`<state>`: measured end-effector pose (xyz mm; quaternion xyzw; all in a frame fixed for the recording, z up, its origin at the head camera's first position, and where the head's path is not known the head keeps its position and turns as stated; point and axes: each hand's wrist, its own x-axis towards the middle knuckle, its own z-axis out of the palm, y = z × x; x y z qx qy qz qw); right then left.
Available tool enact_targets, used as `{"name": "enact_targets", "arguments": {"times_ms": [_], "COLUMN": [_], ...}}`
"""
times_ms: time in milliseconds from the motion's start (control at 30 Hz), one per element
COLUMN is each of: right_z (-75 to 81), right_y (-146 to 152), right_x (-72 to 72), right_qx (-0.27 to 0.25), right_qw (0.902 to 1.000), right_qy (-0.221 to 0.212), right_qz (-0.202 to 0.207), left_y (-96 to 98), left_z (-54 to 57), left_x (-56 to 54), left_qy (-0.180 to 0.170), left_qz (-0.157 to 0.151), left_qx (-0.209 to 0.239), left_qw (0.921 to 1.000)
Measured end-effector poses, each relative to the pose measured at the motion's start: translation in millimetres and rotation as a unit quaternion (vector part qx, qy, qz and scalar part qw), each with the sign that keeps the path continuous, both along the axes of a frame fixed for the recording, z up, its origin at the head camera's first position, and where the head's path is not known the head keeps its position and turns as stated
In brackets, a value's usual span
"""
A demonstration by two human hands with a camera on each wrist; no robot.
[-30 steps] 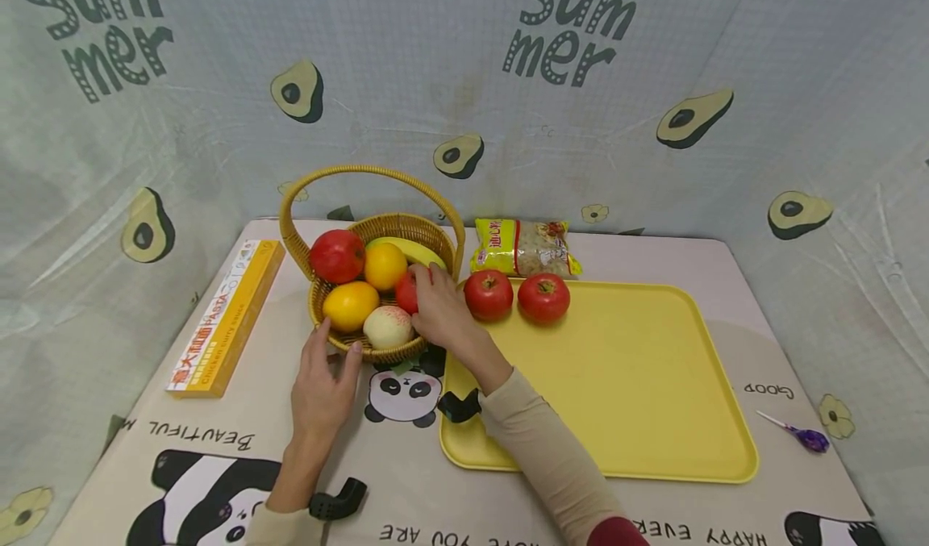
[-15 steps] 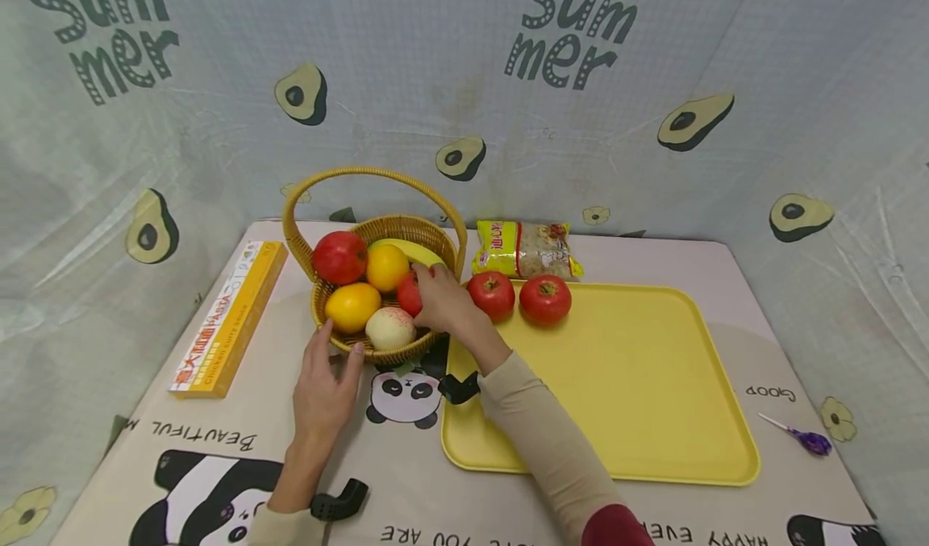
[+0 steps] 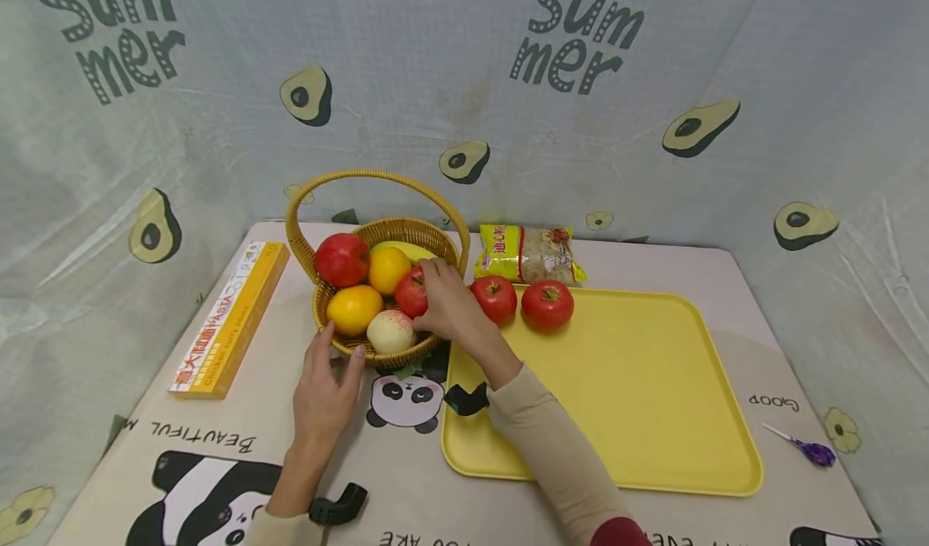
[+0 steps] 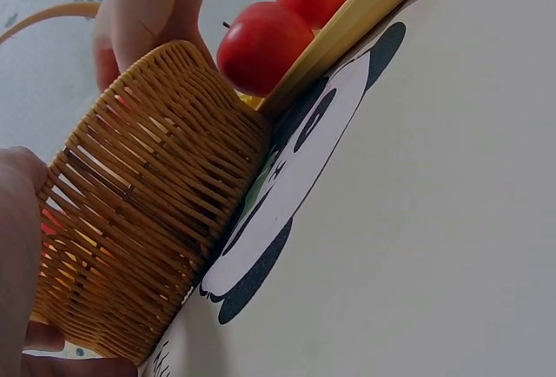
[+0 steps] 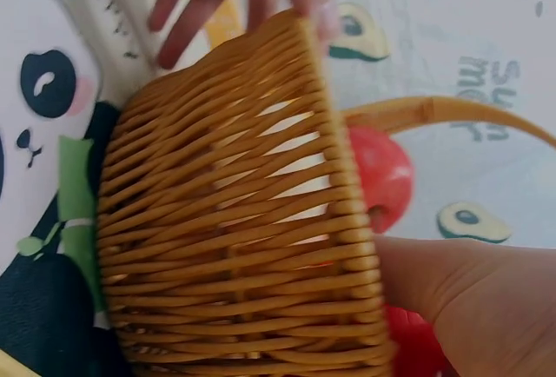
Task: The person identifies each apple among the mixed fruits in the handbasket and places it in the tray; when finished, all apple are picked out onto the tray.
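The wicker basket (image 3: pixel 401 358) with a tall arched handle holds a red apple (image 3: pixel 410 291), a second red fruit (image 3: pixel 342 260), two orange-yellow fruits (image 3: pixel 354 310), a pale peach (image 3: pixel 392 332) and a banana (image 3: pixel 410 249). My right hand (image 3: pixel 457 312) reaches over the basket's right rim and grips the red apple, fingers behind it and thumb in front. At the near left of the basket is my left hand (image 3: pixel 327 393), its fingers spread and fairly straight against the woven side. In the right wrist view those left fingers (image 5: pixel 195 25) show beside the basket wall.
A yellow tray (image 3: pixel 617 393) lies right of the basket, with two red apples (image 3: pixel 547 305) at its far left. Behind it is a yellow-and-clear food packet (image 3: pixel 528 254). A pasta box (image 3: pixel 231 320) lies at left; a purple lollipop (image 3: pixel 814 452) lies at right.
My right hand has shifted slightly on the apple in the basket, and more of the apple now shows. The left hand stays at the basket. The whole head view has moved a little.
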<state>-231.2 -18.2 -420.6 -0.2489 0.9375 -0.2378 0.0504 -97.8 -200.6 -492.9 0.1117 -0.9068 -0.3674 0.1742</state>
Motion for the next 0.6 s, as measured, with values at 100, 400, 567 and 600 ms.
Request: {"name": "enact_targets", "arguments": {"times_ms": [100,400,567,600], "right_z": [4.3,14.2,16.3,16.9], "right_y": [5,26,38,41], "right_x": [3.8,16.0,24.0,25.7], "right_qx": [-0.043,-0.144,-0.161,-0.165], "right_qw": [0.9990,0.9877,0.9844,0.9835], "right_qy": [-0.013,-0.050,-0.047,-0.047], "right_qz": [0.007,0.034,0.052,0.056], "left_y": [-0.6,-1.2,-0.6,-0.4], "left_z": [-0.8,1.6,2.0,1.8], "left_x": [0.3,1.5,1.2,1.0], "left_qy": [0.006,0.002,0.001,-0.001], "left_qz": [-0.001,-0.003,-0.004,-0.005], "left_qx": [-0.001,0.005,0.007,0.009], "left_qw": [1.0000,1.0000,1.0000,1.0000]}}
